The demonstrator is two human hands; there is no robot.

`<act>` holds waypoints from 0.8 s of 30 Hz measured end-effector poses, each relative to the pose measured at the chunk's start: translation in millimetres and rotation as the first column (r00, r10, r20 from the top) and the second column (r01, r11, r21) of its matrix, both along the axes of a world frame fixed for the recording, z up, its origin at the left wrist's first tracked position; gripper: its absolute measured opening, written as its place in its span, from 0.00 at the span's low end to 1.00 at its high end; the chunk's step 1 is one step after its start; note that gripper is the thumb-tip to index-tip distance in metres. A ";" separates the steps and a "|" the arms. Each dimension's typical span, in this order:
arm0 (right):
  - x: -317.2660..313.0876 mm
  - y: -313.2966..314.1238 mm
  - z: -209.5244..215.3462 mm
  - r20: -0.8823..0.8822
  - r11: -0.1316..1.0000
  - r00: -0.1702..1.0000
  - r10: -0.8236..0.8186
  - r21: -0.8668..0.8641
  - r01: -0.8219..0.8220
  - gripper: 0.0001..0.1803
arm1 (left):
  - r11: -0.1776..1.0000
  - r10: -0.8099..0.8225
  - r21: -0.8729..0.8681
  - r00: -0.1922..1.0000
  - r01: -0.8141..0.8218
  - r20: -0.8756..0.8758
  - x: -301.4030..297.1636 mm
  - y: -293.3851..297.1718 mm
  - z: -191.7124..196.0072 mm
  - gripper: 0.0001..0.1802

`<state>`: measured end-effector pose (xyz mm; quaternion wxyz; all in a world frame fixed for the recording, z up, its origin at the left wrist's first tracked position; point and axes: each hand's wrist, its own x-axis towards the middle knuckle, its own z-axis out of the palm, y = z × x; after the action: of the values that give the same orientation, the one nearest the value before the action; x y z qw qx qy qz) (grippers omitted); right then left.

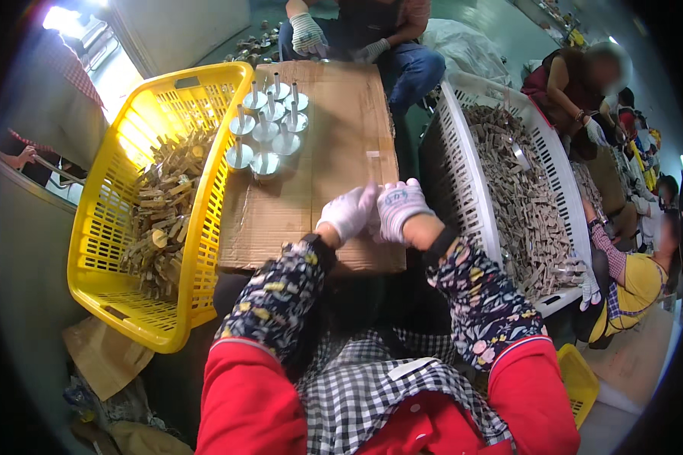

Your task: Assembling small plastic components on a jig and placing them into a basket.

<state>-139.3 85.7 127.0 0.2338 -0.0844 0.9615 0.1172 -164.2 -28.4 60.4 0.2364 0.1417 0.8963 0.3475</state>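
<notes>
Both my hands wear white knit gloves and meet over the near right part of a cardboard-covered surface (pixel 322 152). My left hand (pixel 347 213) is closed, its thumb side slightly smeared by motion. Beside it my right hand (pixel 402 208) is curled into a fist, knuckles up. Whatever lies between or inside the fingers is hidden. On the far left of the cardboard stand several round silvery metal discs, each with an upright post; the nearest disc (pixel 265 164) is beyond my left hand and apart from it.
A yellow basket (pixel 197 250) of small metal pieces (pixel 167 205) stands at the left. At the right, a white basket (pixel 474 182) holds many grey metal strips (pixel 520 212). Across the cardboard sits a gloved person (pixel 402 72); other people work at the right.
</notes>
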 end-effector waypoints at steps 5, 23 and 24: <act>-48.6 7.9 3.5 0.379 0.974 0.925 -0.017 -0.203 0.101 0.40 | 0.976 -0.132 -0.183 0.987 0.115 -0.087 -47.1 -1.5 -35.5 0.30; -113.1 32.6 -9.6 -0.076 1.000 0.997 0.019 0.007 -0.019 0.31 | 0.994 -0.041 -0.098 0.998 0.046 0.057 -137.3 37.6 -29.1 0.24; -126.4 39.4 -4.0 0.011 0.997 0.999 0.047 -0.054 -0.047 0.26 | 0.995 -0.048 0.074 0.988 0.060 -0.148 -122.2 35.9 -14.2 0.25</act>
<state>-265.7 125.1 123.0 0.2346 -0.1138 0.9606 0.0964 -286.4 7.5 46.2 0.1737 0.2002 0.8928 0.3642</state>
